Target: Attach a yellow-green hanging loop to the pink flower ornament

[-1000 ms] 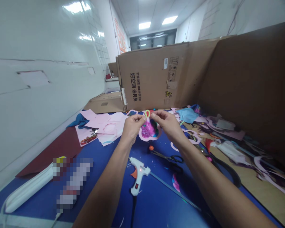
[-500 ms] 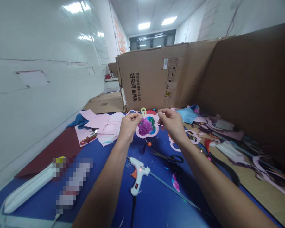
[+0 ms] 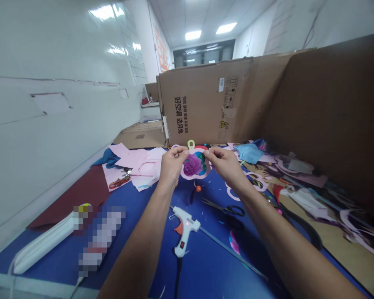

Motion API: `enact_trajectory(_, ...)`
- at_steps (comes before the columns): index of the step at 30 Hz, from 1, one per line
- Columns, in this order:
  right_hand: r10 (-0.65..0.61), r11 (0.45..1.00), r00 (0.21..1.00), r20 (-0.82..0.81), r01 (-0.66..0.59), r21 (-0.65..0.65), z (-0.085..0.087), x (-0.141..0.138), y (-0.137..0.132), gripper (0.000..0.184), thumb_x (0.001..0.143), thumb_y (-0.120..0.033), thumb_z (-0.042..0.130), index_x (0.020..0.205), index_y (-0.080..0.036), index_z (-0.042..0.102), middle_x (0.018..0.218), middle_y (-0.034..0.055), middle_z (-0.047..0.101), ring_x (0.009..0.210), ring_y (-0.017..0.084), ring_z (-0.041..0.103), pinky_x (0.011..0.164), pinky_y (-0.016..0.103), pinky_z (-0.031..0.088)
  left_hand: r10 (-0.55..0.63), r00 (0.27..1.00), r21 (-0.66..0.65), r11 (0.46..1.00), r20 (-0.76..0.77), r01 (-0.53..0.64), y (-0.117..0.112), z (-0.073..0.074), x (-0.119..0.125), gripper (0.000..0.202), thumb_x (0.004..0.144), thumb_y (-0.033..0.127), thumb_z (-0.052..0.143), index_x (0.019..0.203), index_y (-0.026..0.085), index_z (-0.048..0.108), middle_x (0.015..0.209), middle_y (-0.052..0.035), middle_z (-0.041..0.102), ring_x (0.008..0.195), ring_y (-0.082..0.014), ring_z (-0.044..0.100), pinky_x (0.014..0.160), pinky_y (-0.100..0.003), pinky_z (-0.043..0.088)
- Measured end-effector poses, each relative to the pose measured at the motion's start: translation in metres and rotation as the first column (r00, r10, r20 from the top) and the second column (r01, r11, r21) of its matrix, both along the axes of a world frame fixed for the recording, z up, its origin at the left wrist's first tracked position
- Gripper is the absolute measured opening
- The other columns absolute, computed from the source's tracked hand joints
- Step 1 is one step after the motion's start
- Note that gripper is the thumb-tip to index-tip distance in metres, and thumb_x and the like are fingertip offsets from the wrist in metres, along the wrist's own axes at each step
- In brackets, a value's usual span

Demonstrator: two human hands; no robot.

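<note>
Between my two hands is a flower-shaped pendant (image 3: 193,166) with a pink paper rim and a purple, blue and green printed centre. A yellow-green loop (image 3: 191,144) stands at its top, and an orange bead (image 3: 198,188) with a dark tassel hangs underneath. My left hand (image 3: 173,165) pinches the left side of the rim between thumb and fingers. On the opposite side, my right hand (image 3: 224,162) is closed with its fingertips on the upper right of the rim. Below the hands lie scissors (image 3: 224,207) and a white glue gun (image 3: 184,228) holding a long glue stick.
A large cardboard box (image 3: 202,104) walls off the back and right. Pink paper sheets (image 3: 140,160) lie at left, with a maroon sheet (image 3: 71,197) nearer. Paper scraps (image 3: 311,207) and pink cut-out frames (image 3: 254,181) cover the right. A power strip (image 3: 101,241) rests at front left.
My right hand has come in from slightly right of the pendant, and its fingertips are now on the rim. The view has shifted a little; my left hand keeps its pinch.
</note>
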State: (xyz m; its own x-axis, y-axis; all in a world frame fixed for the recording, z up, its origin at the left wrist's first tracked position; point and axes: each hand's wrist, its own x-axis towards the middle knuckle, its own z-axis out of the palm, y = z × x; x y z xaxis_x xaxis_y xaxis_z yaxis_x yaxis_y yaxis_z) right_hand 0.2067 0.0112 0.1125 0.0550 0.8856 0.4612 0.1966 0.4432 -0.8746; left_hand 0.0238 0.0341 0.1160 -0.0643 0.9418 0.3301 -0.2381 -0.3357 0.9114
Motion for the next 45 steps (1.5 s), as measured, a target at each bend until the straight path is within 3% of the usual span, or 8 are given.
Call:
enact_trajectory(3, -0.018, 0.999, 0.999, -0.034, 0.017, -0.035, 0.0, 0.001, 0.0, 0.04, 0.09, -0.056, 0.07, 0.068, -0.023, 0.066, 0.061, -0.0025, 0.051, 0.059, 0.015, 0.042, 0.061, 0.032, 0.036, -0.025, 0.999, -0.045, 0.999, 0.031, 0.026, -0.001, 0.0, -0.001, 0.032, 0.07, 0.04, 0.094, 0.091, 0.019, 0.081, 0.079, -0.0008, 0.074, 0.073, -0.0144, 0.064, 0.077, -0.028, 0.052)
enact_trajectory(8, 0.005, 0.998, 0.995, -0.099, -0.011, -0.057, -0.001, 0.001, 0.001, 0.045, 0.085, -0.063, 0.073, 0.069, -0.022, 0.064, 0.063, -0.0021, 0.052, 0.059, 0.014, 0.042, 0.056, 0.029, 0.035, -0.208, 0.977, -0.058, 0.976, 0.049, 0.211, 0.002, -0.003, 0.0, 0.045, 0.068, 0.057, 0.095, 0.08, 0.016, 0.082, 0.081, -0.0062, 0.078, 0.077, -0.0185, 0.068, 0.084, -0.033, 0.055)
enact_trajectory(12, -0.041, 0.997, 0.99, -0.134, 0.032, -0.074, 0.001, 0.005, 0.003, 0.043, 0.085, -0.064, 0.073, 0.086, -0.021, 0.072, 0.072, 0.0005, 0.063, 0.062, 0.015, 0.051, 0.057, 0.029, 0.041, -0.133, 0.987, -0.046, 0.989, 0.084, 0.138, 0.006, -0.004, -0.003, 0.044, 0.066, 0.055, 0.096, 0.078, 0.015, 0.083, 0.079, -0.0068, 0.079, 0.077, -0.0186, 0.07, 0.085, -0.033, 0.055)
enact_trajectory(16, -0.108, 0.992, 0.985, -0.132, 0.098, -0.078, 0.002, 0.011, 0.005, 0.046, 0.083, -0.066, 0.075, 0.077, -0.02, 0.07, 0.069, 0.0015, 0.062, 0.064, 0.017, 0.055, 0.059, 0.03, 0.046, -0.1, 0.991, -0.021, 0.994, 0.091, 0.103, 0.006, 0.0, -0.008, 0.04, 0.067, 0.052, 0.096, 0.079, 0.016, 0.083, 0.081, -0.0063, 0.079, 0.079, -0.0189, 0.07, 0.086, -0.033, 0.055)
enact_trajectory(19, -0.09, 0.996, 0.988, -0.127, 0.087, -0.027, 0.004, 0.01, 0.003, 0.044, 0.084, -0.064, 0.075, 0.082, -0.02, 0.073, 0.074, 0.0025, 0.065, 0.069, 0.018, 0.057, 0.063, 0.03, 0.048, -0.084, 0.994, -0.013, 0.996, 0.072, 0.085, 0.004, 0.002, -0.007, 0.038, 0.068, 0.051, 0.095, 0.075, 0.016, 0.081, 0.079, -0.0056, 0.078, 0.079, -0.0184, 0.069, 0.086, -0.032, 0.054)
enact_trajectory(25, 0.0, 1.0, 0.994, -0.109, 0.002, 0.014, 0.008, -0.001, -0.005, 0.034, 0.086, -0.054, 0.076, 0.079, -0.02, 0.074, 0.07, 0.0004, 0.064, 0.064, 0.016, 0.052, 0.064, 0.031, 0.045, -0.147, 0.988, -0.021, 0.989, 0.046, 0.148, -0.003, 0.004, 0.001, 0.037, 0.072, 0.051, 0.093, 0.076, 0.016, 0.08, 0.073, -0.0025, 0.073, 0.073, -0.0157, 0.064, 0.08, -0.03, 0.053)
enact_trajectory(35, 0.064, 0.997, 0.991, -0.114, -0.068, -0.033, 0.007, -0.002, -0.005, 0.034, 0.085, -0.052, 0.075, 0.074, -0.021, 0.07, 0.064, -0.0012, 0.06, 0.061, 0.014, 0.045, 0.06, 0.03, 0.037, -0.18, 0.978, -0.142, 0.971, 0.104, 0.193, -0.011, 0.009, 0.005, 0.039, 0.06, 0.041, 0.099, 0.08, 0.015, 0.08, 0.074, -0.0027, 0.075, 0.065, -0.0138, 0.064, 0.069, -0.028, 0.053)
enact_trajectory(45, -0.035, 0.999, 0.991, -0.131, 0.033, -0.022, 0.013, -0.007, -0.01, 0.033, 0.081, -0.05, 0.081, 0.09, -0.019, 0.072, 0.079, 0.002, 0.069, 0.071, 0.018, 0.058, 0.067, 0.032, 0.047, -0.231, 0.971, -0.115, 0.965, 0.059, 0.236, -0.015, 0.008, 0.011, 0.037, 0.062, 0.043, 0.098, 0.077, 0.014, 0.08, 0.072, -0.0021, 0.073, 0.064, -0.0125, 0.061, 0.067, -0.026, 0.05)
